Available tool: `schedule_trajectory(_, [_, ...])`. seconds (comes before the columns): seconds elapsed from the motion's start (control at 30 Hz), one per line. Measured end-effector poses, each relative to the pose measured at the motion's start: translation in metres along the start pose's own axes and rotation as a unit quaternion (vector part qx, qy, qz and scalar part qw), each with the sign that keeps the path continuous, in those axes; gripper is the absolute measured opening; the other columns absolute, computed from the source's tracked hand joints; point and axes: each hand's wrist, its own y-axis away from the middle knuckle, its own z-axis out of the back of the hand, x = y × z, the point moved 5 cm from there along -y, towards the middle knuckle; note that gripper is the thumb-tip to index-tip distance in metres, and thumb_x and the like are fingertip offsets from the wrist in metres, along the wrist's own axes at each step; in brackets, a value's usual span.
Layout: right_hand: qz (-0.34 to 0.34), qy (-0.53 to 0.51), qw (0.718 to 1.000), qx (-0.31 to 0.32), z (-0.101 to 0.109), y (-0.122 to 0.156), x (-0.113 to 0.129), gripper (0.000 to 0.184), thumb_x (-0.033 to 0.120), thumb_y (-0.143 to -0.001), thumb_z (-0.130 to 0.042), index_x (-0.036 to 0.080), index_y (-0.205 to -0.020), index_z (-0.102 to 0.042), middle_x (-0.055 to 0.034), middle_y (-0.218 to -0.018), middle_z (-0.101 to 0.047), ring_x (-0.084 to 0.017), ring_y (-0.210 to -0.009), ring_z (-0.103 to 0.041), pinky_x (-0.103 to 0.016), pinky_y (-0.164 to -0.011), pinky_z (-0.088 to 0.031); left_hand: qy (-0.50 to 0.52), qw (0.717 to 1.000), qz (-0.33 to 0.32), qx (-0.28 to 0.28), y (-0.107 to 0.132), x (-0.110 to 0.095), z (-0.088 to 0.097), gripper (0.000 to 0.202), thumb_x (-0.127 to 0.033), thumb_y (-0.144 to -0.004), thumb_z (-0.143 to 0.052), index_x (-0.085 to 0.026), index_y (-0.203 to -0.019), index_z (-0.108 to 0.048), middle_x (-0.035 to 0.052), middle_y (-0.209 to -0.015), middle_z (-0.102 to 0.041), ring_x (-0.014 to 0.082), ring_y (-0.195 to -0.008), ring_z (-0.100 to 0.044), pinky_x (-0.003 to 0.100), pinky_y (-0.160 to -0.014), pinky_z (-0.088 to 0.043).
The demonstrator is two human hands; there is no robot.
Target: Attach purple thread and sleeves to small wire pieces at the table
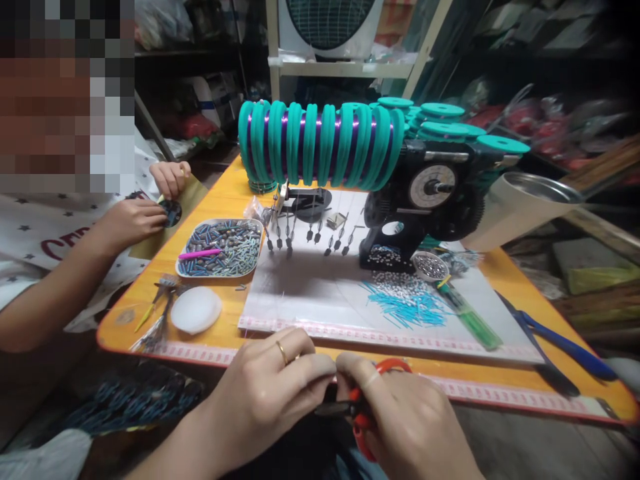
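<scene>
My left hand [273,390] is at the near edge of the orange table [225,200], its fingers pinched together on something too small to make out; a ring shows on one finger. My right hand [400,413] is closed around red-handled scissors [367,407], whose dark blades point left toward the left fingertips. Both hands touch just below the white mat [325,293].
A rack of teal spools with purple thread [320,143] stands at the back. Loose blue tube beads [405,300], a metal tray of beads [220,248], a white pad [196,310], a green pen [473,320] and blue-handled pliers [565,343] lie about. Another person's hands [150,207] work at the left.
</scene>
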Motion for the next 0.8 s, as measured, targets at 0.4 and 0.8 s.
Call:
schedule_trajectory(0.4, [-0.094,-0.056,0.992,-0.064,-0.002,0.014,-0.011,0.024,0.005,-0.100,-0.046,0.013,-0.115,-0.062,0.0063,-0.065,-0.048,-0.013,-0.050,-0.049,-0.027,-0.056,-0.031,-0.067,0.993,0.099,-0.004,-0.022,0.024,-0.001,0.012,-0.008,-0.089,-0.060,-0.017,-0.086,-0.067,-0.0009,-0.075,-0.054,0.0129,-0.068,-0.051,0.025,-0.060,-0.036])
schedule_trajectory(0.8, [-0.102,-0.065,0.987,-0.102,-0.010,0.018,-0.010,0.049,-0.001,-0.088,-0.040,0.005,-0.133,-0.058,0.0036,-0.065,-0.050,-0.015,-0.049,-0.048,-0.031,-0.053,-0.031,-0.128,0.975,0.150,0.100,-0.038,0.027,-0.008,0.011,-0.011,-0.089,-0.062,-0.020,-0.085,-0.067,-0.0011,-0.079,-0.059,0.0190,-0.078,-0.058,0.031,-0.065,-0.039])
